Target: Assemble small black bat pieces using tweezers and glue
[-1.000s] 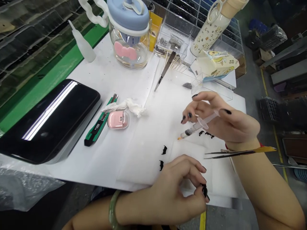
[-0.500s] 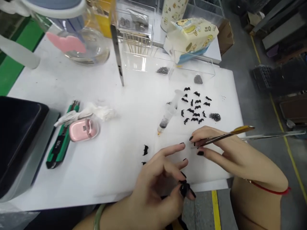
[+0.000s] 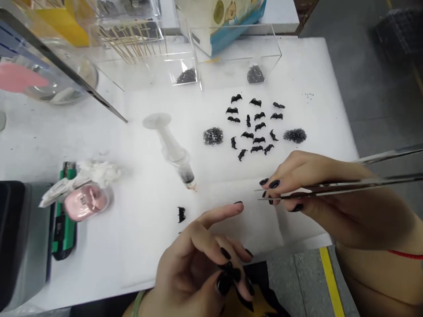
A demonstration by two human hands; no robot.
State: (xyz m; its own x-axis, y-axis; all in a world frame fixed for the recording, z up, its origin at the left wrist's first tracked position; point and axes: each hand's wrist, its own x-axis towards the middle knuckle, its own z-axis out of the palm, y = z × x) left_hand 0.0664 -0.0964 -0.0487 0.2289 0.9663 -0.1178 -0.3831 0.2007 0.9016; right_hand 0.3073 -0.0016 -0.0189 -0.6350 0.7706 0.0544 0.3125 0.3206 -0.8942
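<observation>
My left hand (image 3: 194, 268) is at the lower middle, pinching a small glossy black bat-shaped piece (image 3: 231, 269) between thumb and fingers; the index finger stretches out to the right. Close by on the right, my right hand (image 3: 317, 193) grips metal tweezers (image 3: 343, 187). Their thin tips point left, slightly apart, with nothing visible between them. Several similar black pieces (image 3: 258, 140) lie spread on the white surface beyond my hands. One more black piece (image 3: 181, 214) lies just left of my left hand, with another partly hidden below it.
A syringe (image 3: 178, 160) with dark contents is left of the black pieces. Piles of tiny dark bits (image 3: 213, 136) lie around them. Clear acrylic boxes (image 3: 238, 27) and wooden sticks (image 3: 132, 42) are behind. A green cutter (image 3: 64, 229), pink case (image 3: 86, 201) and upright metal strip (image 3: 82, 83) are leftward.
The view has moved closer and shifted. The syringe appears at another angle, uncovering a dark pile. My right hand's tweezers have turned, showing both prongs. My left hand keeps its pinch.
</observation>
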